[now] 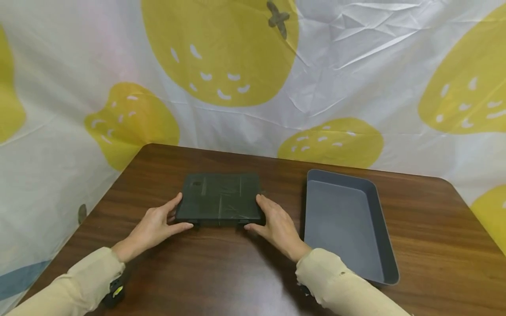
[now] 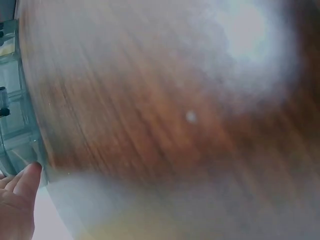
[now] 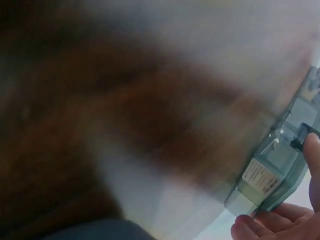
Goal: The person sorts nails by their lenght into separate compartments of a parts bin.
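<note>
A dark green plastic case (image 1: 220, 196) with a flat lid and two front latches is at the middle of the table. My left hand (image 1: 158, 223) grips its left front corner, the thumb at the front edge by a latch. On the opposite side my right hand (image 1: 278, 221) holds the right front corner, its thumb by the other latch. The right wrist view shows the see-through case (image 3: 282, 155) with inner compartments and a white printed label. At the left wrist view's edge are part of the case (image 2: 17, 120) and the left hand (image 2: 17, 205). What lies inside is unclear.
A deep grey rectangular tray (image 1: 341, 224) stands to the right of the case, beside my right forearm. Both are on a brown wood-grain table (image 1: 221, 272). Behind it hangs a white curtain (image 1: 245, 127) with yellow fruit prints.
</note>
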A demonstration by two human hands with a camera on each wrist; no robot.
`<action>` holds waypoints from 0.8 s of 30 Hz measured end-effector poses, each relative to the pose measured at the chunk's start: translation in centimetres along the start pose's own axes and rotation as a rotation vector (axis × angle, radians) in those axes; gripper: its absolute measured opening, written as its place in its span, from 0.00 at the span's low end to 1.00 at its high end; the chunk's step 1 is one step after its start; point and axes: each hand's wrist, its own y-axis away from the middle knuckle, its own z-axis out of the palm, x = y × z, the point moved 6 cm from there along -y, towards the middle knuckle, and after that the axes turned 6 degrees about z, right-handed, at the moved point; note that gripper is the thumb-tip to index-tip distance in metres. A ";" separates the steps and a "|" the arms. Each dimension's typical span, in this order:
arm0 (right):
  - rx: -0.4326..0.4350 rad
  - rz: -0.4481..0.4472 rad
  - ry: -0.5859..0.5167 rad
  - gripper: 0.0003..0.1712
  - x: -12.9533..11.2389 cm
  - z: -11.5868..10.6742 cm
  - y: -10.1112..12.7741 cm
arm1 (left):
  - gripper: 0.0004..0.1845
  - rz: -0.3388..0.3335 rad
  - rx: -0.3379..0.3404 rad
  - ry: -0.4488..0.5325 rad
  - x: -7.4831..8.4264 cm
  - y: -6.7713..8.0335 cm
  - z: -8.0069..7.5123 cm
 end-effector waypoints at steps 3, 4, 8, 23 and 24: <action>-0.010 -0.005 0.027 0.46 -0.1 -0.1 0.0 | 0.48 -0.012 -0.015 0.015 -0.1 0.1 0.0; -0.014 -0.008 0.036 0.46 -0.1 -0.1 0.1 | 0.48 -0.013 -0.015 0.018 -0.1 0.1 0.0; -0.002 -0.009 0.047 0.45 -0.4 -0.3 0.2 | 0.46 0.012 0.008 0.026 0.0 0.0 -0.1; -0.112 0.161 -0.196 0.40 -0.1 -1.3 -0.3 | 0.46 -0.054 -0.071 -0.038 -0.4 -0.9 -1.8; -0.126 0.196 -0.258 0.40 0.1 -1.6 -0.3 | 0.46 -0.063 -0.087 -0.052 -0.3 -1.0 -2.1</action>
